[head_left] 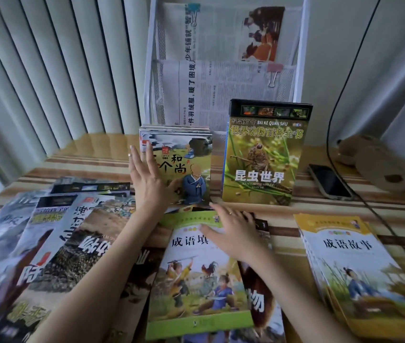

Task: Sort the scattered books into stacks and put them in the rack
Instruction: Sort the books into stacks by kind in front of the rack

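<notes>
1. On the far left, the scattered books [47, 233] lie fanned over each other on the surface [283, 209]. They look glossy, so I think one pull may drag its neighbours to the edge.
2. My left hand [147, 179] lies flat with straight fingers against the monk book [186, 169], the front one of a standing stack. This grip holds nothing; it only presses. If I take it away carelessly, the stack can tip forward onto the books below.
3. My right hand [231, 231] rests with spread fingers on the green book [196, 280], not pinching it. The book lies on others, so it may slide when I lift.
4. The insect book [260, 154] stands before the rack [303, 58]; a bump may topple it.
5. The yellow stack [357, 273] lies near the cable [394, 233], which may snag.
</notes>
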{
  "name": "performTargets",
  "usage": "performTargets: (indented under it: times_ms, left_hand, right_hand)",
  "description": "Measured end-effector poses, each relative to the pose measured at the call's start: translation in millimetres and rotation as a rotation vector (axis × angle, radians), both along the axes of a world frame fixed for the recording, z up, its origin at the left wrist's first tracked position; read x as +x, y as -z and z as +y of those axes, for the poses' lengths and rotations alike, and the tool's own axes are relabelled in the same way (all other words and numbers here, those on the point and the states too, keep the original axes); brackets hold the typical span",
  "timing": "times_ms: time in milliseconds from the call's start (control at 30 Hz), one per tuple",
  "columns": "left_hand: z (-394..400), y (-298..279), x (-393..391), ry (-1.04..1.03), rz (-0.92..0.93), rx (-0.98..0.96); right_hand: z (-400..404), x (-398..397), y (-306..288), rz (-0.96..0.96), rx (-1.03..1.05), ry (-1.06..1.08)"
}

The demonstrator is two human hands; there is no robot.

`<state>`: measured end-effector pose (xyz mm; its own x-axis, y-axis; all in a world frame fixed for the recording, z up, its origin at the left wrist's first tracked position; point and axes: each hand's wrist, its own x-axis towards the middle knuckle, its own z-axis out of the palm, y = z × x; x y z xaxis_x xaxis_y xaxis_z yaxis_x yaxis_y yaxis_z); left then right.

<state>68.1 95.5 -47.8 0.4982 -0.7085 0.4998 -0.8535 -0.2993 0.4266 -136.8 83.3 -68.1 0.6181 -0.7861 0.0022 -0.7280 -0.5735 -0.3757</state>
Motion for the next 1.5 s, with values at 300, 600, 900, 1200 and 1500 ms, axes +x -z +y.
performTargets:
  times_ms: [300,600,900,1200,1500]
  left_hand:
    - [88,2,-34,0.297,-0.022,0.669]
    - [144,7,3,-0.084,0.071,0.694]
    - [168,-26,30,-0.008,0.212,0.664]
    - [163,-22,21,-0.053,0.289,0.423]
    - [146,-29,17,-0.137,0.341,0.211]
  right_hand:
    - [8,-36,-13,0.034,-0.075,0.117]
    - [61,-46,-30,-0.685,0.459,0.398]
    - [49,-36,-25,-1.035,0.643,0.666]
    - [54,-12,-37,-0.810,0.886,0.372]
    - [36,-37,-46,-0.925,0.628,0.407]
